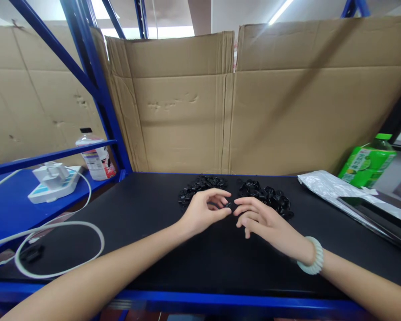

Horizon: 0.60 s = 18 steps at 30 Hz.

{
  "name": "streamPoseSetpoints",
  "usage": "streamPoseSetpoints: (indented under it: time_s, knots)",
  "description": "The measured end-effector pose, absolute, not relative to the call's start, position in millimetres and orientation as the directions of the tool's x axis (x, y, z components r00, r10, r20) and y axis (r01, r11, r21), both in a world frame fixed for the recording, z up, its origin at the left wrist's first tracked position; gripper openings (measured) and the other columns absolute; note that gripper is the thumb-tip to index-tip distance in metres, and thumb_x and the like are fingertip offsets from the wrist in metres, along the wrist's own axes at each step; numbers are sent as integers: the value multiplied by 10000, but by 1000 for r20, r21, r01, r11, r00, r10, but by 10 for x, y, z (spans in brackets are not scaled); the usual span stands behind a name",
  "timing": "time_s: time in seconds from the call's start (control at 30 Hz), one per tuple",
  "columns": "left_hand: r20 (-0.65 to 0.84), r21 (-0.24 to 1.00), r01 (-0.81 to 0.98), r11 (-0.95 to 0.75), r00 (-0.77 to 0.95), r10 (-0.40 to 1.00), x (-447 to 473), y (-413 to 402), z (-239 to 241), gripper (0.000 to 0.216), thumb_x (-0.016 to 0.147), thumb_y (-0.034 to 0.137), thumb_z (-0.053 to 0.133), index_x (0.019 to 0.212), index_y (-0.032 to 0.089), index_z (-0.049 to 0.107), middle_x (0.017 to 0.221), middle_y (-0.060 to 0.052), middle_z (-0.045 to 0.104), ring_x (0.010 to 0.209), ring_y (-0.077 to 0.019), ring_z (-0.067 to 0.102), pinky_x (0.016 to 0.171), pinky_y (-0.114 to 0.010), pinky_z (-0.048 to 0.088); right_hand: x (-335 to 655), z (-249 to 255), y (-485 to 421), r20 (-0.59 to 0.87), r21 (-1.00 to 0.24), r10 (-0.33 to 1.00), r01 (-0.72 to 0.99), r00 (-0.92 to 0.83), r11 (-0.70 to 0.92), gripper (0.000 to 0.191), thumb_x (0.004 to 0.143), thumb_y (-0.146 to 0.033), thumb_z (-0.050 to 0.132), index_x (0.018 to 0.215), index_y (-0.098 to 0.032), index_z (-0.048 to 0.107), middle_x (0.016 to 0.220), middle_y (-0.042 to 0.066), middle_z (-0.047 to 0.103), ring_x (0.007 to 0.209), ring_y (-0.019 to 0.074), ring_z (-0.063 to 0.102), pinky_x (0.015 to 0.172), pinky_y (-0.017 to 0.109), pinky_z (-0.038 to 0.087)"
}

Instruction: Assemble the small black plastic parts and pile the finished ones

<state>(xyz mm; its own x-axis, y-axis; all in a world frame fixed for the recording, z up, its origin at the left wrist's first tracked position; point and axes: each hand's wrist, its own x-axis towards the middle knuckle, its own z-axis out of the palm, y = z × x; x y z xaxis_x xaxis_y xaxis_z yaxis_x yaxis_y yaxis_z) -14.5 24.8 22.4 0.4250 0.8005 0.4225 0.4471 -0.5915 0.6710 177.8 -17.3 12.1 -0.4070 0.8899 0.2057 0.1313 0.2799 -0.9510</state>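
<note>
My left hand (205, 209) is above the middle of the black tabletop (147, 263), its fingers curled round a small black piece (227, 205) that shows at the fingertips. Facing it, my right hand (259, 216) has its fingers bent and apart, with nothing visible in them. A pale beaded bracelet (316, 256) circles the right wrist. Behind the left hand lies a heap of small black parts (203, 182). A second heap of black, looped-looking parts (265, 194) lies just beyond the right hand. The exact kind of these parts is too small to tell.
At left, a white power strip (55, 187) with a plug and a bottle (96, 158) stand on a blue shelf. A looped white cable (102, 236) crosses the tabletop's left side. At right are a silver bag (324, 187), a dark tablet-like device (381, 218) and a green bottle (367, 162). Cardboard (180, 120) walls the back.
</note>
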Motion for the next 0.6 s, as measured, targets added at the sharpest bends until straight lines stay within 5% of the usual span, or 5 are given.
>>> streamPoseSetpoints:
  time_s: [0.1, 0.2, 0.37, 0.6]
  knots:
    - [356, 857, 168, -486, 487, 797, -57, 107, 145, 326, 717, 161, 678, 1042, 144, 651, 818, -29, 614, 764, -138, 625, 664, -240, 540, 1759, 117, -166, 105, -994, 873, -41, -476, 97, 311, 848, -362, 556, 1097, -189, 484, 993, 76, 538, 852, 179, 591, 645, 319, 525]
    - [359, 911, -8, -413, 511, 781, -34, 22, 94, 291, 663, 137, 721, 952, 165, 698, 850, -25, 554, 767, -141, 588, 647, -251, 546, 1765, 143, -168, 66, -994, 863, -112, -502, 11, 275, 826, -364, 598, 1020, -182, 527, 960, 55, 555, 826, 159, 592, 678, 324, 527]
    - [420, 872, 26, -489, 473, 774, -26, -45, 107, 282, 675, 92, 706, 940, 188, 702, 981, -56, 591, 830, -160, 601, 666, -250, 547, 1789, 181, -187, -11, -975, 835, -180, -549, -132, 253, 806, -301, 633, 1006, -179, 537, 960, 42, 550, 870, 158, 592, 790, 378, 517]
    - [481, 815, 49, -577, 497, 722, -18, -46, 95, 280, 706, 94, 691, 964, 199, 720, 989, -60, 657, 892, -182, 640, 767, -284, 566, 1762, 191, -197, -9, -989, 856, -120, -517, -83, 281, 766, -236, 653, 1014, -176, 537, 970, 30, 542, 825, 128, 565, 810, 379, 515]
